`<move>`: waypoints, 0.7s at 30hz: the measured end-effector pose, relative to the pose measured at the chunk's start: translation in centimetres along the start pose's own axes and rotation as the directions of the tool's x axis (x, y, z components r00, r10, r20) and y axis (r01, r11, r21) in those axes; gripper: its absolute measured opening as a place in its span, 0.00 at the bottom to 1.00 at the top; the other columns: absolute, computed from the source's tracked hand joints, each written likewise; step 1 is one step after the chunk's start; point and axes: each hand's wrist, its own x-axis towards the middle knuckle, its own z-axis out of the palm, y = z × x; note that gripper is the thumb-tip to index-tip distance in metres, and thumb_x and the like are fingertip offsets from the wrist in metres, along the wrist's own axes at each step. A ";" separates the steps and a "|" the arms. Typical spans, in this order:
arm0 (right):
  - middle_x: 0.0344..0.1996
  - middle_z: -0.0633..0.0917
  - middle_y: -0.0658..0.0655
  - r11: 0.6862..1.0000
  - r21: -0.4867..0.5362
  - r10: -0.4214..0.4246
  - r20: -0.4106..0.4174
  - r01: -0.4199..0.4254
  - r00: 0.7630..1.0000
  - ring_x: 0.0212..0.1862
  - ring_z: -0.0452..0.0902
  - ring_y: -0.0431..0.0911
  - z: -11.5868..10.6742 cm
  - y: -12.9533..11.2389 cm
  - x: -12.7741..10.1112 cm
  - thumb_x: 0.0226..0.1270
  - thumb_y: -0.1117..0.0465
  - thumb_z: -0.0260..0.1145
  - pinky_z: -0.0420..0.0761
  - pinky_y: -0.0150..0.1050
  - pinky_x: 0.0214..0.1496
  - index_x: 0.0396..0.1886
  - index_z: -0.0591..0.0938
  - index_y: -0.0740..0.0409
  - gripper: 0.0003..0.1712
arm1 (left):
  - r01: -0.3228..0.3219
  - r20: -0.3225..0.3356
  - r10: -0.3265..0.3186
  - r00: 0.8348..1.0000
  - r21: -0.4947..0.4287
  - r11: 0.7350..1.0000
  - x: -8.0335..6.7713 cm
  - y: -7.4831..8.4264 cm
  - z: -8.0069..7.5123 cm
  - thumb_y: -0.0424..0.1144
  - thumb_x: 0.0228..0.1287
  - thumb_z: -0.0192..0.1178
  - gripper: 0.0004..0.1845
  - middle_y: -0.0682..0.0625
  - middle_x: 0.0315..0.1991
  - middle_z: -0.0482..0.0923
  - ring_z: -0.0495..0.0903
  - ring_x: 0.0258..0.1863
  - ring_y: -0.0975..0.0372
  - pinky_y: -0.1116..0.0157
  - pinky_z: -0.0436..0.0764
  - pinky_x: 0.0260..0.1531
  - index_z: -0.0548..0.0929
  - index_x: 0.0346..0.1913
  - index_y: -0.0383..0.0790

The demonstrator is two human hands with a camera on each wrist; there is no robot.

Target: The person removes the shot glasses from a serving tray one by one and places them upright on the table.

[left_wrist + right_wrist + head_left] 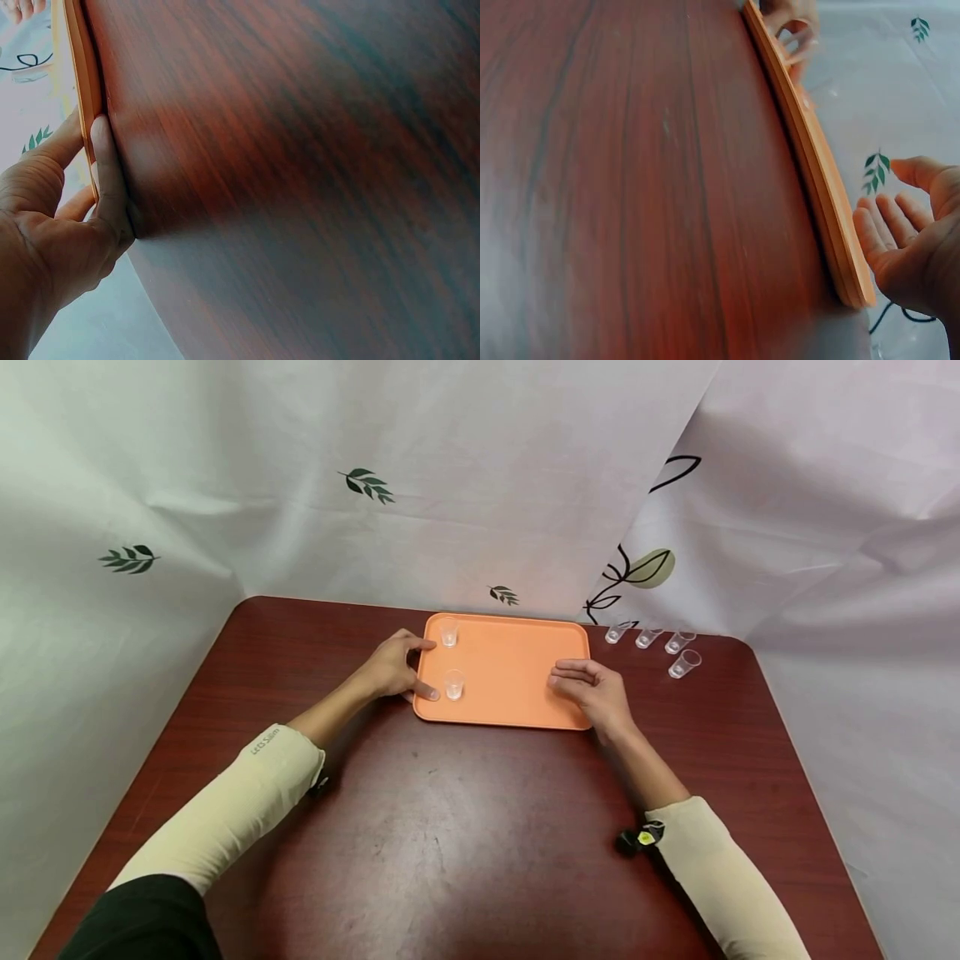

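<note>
An orange tray (502, 672) lies at the far side of the table. My left hand (392, 667) grips its left end; in the left wrist view, that hand (64, 217) has fingers on both sides of the rim. Two small clear cups stand on the tray's left part: a far cup (448, 632) and a near cup (454, 685), close to the left thumb. Over the tray's right part is my right hand (596, 693), its fingers extended and nothing in them. In the right wrist view, the right hand (915, 232) appears apart from the tray's surface.
Several more clear cups (684, 664) stand on the dark red wooden table (465, 827), right of the tray near the back edge. White cloth (420, 552) with leaf prints hangs behind the table and at both sides.
</note>
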 end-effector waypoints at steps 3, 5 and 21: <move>0.44 0.95 0.47 1.000 -0.017 -0.002 0.025 0.003 1.000 0.47 0.94 0.34 0.8 0.0 0.0 0.74 0.73 0.75 0.95 0.29 0.55 0.68 0.82 0.79 0.26 | 0.001 -0.003 -0.001 1.000 0.000 1.000 0.0 -0.1 0.0 0.31 0.48 0.93 0.54 0.38 0.75 0.69 0.84 0.55 0.43 0.61 0.96 0.27 0.78 0.81 0.36; 0.44 0.95 0.48 1.000 -0.013 -0.005 0.040 0.006 0.999 0.47 0.94 0.34 1.4 0.0 0.0 0.74 0.74 0.75 0.95 0.30 0.56 0.67 0.83 0.79 0.25 | 0.001 -0.002 -0.001 1.000 -0.003 1.000 0.0 -0.1 0.0 0.31 0.48 0.92 0.54 0.38 0.75 0.69 0.84 0.56 0.42 0.61 0.96 0.27 0.77 0.81 0.35; 0.50 0.95 0.60 1.000 -0.031 0.005 0.103 -0.001 0.995 0.50 0.93 0.36 5.0 0.5 0.0 0.73 0.72 0.77 0.95 0.30 0.57 0.65 0.86 0.75 0.23 | 0.003 -0.006 -0.003 1.000 -0.008 1.000 -0.2 0.1 0.0 0.31 0.49 0.92 0.54 0.38 0.74 0.69 0.85 0.50 0.44 0.61 0.96 0.26 0.78 0.81 0.36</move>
